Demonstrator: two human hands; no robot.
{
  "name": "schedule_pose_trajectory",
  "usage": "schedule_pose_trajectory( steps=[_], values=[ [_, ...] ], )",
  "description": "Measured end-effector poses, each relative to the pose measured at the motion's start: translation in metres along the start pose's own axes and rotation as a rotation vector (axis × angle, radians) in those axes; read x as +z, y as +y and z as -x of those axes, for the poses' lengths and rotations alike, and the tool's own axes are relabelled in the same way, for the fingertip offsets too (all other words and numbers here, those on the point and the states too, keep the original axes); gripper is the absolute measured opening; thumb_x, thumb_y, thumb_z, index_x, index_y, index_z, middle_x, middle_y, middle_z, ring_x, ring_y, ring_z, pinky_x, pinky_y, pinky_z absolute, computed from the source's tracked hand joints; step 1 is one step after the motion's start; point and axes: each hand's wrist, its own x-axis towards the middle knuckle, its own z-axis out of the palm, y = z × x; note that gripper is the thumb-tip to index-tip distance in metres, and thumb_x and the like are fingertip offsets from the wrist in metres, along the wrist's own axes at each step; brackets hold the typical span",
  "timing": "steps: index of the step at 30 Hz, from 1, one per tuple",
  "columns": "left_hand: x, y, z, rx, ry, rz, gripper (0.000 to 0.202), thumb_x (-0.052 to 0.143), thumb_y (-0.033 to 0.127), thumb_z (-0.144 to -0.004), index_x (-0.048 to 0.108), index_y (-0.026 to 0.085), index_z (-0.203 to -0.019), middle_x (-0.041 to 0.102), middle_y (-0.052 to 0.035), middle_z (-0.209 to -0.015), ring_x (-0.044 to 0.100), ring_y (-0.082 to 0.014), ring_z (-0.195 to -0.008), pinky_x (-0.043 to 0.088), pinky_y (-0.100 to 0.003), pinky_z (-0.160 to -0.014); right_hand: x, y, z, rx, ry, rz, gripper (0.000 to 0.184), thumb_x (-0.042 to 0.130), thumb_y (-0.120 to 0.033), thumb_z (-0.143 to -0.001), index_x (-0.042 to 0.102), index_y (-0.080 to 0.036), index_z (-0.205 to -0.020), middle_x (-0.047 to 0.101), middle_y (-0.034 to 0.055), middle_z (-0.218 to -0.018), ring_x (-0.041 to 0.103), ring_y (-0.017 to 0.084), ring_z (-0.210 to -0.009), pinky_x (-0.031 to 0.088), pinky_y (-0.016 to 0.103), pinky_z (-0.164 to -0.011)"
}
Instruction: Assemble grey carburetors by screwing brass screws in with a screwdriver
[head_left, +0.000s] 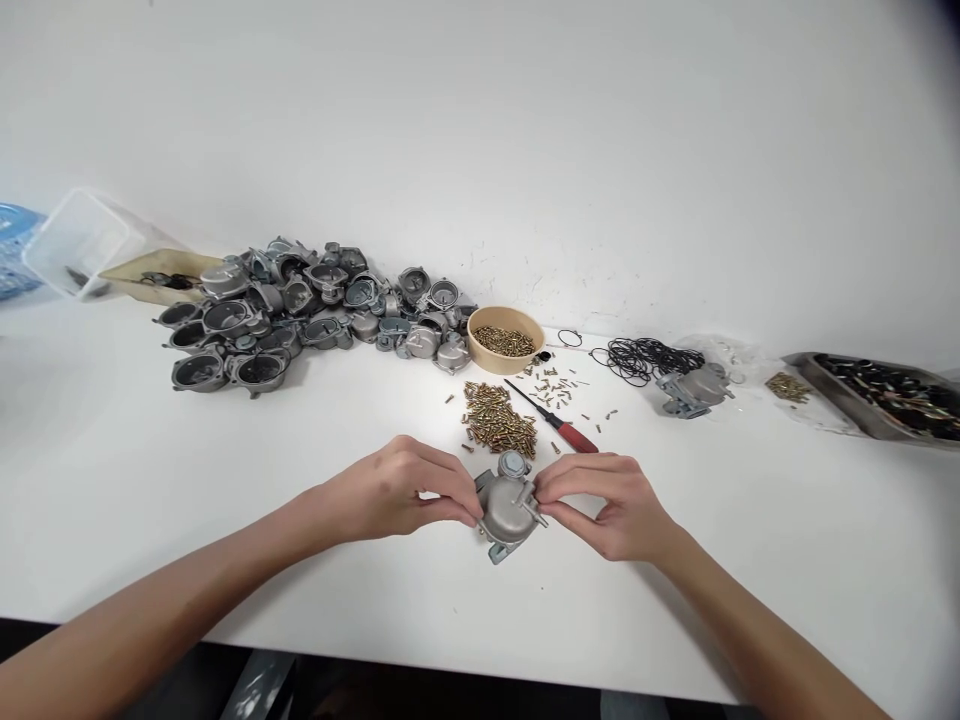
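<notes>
The left hand (409, 490) and right hand (619, 505) pinch the casting (508, 512) from opposite sides over the desk (397, 610), probably to steady it; screws (496, 418) and screwdriver (576, 436) lie just beyond (handily close, presumably).

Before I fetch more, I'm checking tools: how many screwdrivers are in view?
1: the screwdriver lies beside the screw pile, its red handle near the right hand. Others could be hidden in the cluttered tray.
</notes>
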Motion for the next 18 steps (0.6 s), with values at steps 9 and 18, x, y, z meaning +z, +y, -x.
schedule_pose_trajectory(
  steps=[9,18],
  values=[
    [-0.0019,-0.0077,0.0027,-0.003,-0.005,-0.085,0.013,0.066,0.017,-0.097,0.079,0.015,-0.094,0.077,-0.0087,-0.094,0.072,-0.0148,-0.074,0.056,-0.022,-0.069,-0.0031,-0.0051,-0.0013,-0.047,-0.060,0.042,0.017,0.070,-0.002,-0.086,0.071,-0.017,-0.094,0.075,0.0053,-0.083,0.072,0.014,-0.076,0.059,0.022,-0.068],
    [-0.0070,-0.0043,0.0008,-0.044,-0.064,-0.116,0.021,0.057,0.014,-0.102,0.076,0.016,-0.093,0.074,-0.0077,-0.095,0.068,-0.0137,-0.074,0.051,-0.023,-0.069,-0.0040,-0.0055,-0.0003,-0.058,-0.075,0.064,0.017,0.069,-0.002,-0.087,0.072,-0.017,-0.094,0.075,0.0057,-0.086,0.072,0.013,-0.076,0.059,0.022,-0.068]
  ],
)
